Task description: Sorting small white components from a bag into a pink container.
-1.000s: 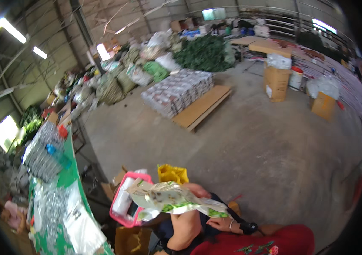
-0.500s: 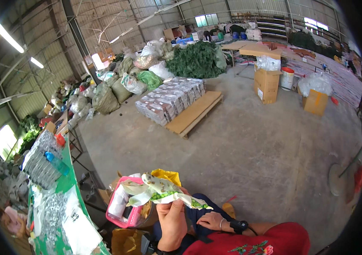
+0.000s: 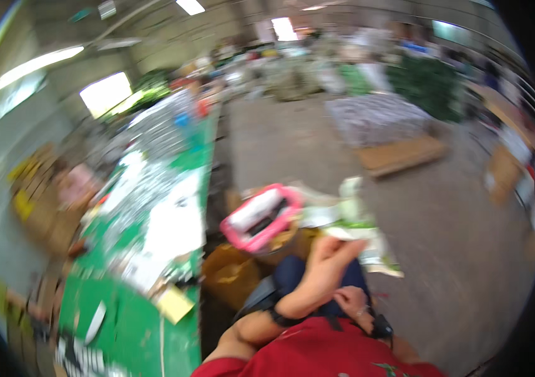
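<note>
Left hand [image 3: 327,267] pinches a crinkly green-and-white bag [image 3: 349,220], right hand [image 3: 350,300] apparently empty below; grip firmly.

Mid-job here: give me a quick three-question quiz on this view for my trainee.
1. True or false: the left hand has a green-and-white bag in its grip, held up in front of the person.
2. Multiple choice: in the picture, the pink-rimmed basket shows A) far off on the wooden pallet, B) just left of the bag, C) right of the bag on the concrete floor.
3. Short answer: what colour is the top of the long table on the person's left?

Key: 1 true; 2 B; 3 green.
</note>
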Tool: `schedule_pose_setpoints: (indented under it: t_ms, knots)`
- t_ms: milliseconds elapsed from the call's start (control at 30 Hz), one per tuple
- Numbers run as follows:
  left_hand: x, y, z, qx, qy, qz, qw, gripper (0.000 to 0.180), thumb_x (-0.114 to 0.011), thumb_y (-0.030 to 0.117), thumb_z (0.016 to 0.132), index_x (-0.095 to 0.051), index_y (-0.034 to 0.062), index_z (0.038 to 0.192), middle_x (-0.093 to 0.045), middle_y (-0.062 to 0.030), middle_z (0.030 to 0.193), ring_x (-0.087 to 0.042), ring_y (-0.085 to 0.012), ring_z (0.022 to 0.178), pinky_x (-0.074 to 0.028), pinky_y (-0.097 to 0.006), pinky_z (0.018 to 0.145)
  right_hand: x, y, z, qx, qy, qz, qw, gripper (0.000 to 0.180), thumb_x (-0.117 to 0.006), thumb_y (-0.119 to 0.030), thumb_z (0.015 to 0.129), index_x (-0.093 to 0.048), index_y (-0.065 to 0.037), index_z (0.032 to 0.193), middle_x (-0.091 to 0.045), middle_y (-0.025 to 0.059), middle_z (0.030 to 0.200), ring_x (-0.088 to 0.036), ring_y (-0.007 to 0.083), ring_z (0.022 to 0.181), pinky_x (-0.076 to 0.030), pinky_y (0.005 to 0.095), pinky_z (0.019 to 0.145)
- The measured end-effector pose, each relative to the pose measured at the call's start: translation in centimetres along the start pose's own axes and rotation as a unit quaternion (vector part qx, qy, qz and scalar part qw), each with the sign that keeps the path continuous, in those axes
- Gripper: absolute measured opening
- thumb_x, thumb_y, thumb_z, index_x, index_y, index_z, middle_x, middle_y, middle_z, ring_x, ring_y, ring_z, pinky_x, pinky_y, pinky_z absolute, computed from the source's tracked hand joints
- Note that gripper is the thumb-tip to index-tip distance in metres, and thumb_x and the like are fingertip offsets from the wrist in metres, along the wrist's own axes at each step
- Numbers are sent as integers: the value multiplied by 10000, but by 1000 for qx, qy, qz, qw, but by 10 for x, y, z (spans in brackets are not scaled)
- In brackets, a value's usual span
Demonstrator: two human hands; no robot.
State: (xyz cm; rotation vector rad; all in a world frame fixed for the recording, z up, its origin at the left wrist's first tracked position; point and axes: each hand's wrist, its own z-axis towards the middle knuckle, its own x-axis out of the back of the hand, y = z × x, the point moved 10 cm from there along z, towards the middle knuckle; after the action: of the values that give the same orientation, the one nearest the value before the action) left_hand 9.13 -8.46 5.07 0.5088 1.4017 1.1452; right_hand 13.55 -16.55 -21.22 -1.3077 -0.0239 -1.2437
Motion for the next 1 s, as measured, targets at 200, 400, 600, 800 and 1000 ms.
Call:
schedule_pose_setpoints:
  t_ms: [200,400,600,800,1000]
  knots:
    - [25,52,-15,-99,-27,19,995,222,-589,52,944,-639,15,1157,-689,-38,1073,-645,-130,984,-502,-293,886,9,-10,-5,30,-15,9,999,89,-638,-188,850,-714,-148,830,-648,21,767,-587,233,751,-414,370,696]
    - [128,236,-36,-258,137,245,925,203,-666,190,922,-687,50,1066,-691,-2,970,-641,-93,868,-508,-266,786,11,-9,-12,22,-11,8,1000,109,-613,-178,864,-702,-126,828,-644,23,766,-597,241,770,-418,370,714]
    - [186,459,-83,-463,276,367,759,152,-678,175,918,-700,65,1020,-695,13,874,-627,-61,772,-497,-255,686,1,-6,-12,15,-33,15,999,107,-606,-170,861,-693,-118,830,-655,15,758,-602,239,776,-427,372,727]
    - [281,586,-159,-559,421,366,613,46,-732,110,867,-699,110,835,-636,20,737,-473,-57,548,-345,-245,468,-2,-17,-3,9,-50,10,999,106,-604,-163,858,-686,-109,819,-647,29,761,-599,251,778,-420,380,719]
    - [311,562,-174,-558,508,300,583,111,-692,86,893,-708,33,989,-684,-50,806,-623,-153,652,-453,-304,502,0,-3,-2,0,-29,18,999,89,-608,-148,849,-680,-104,818,-646,29,765,-595,252,770,-418,381,713]
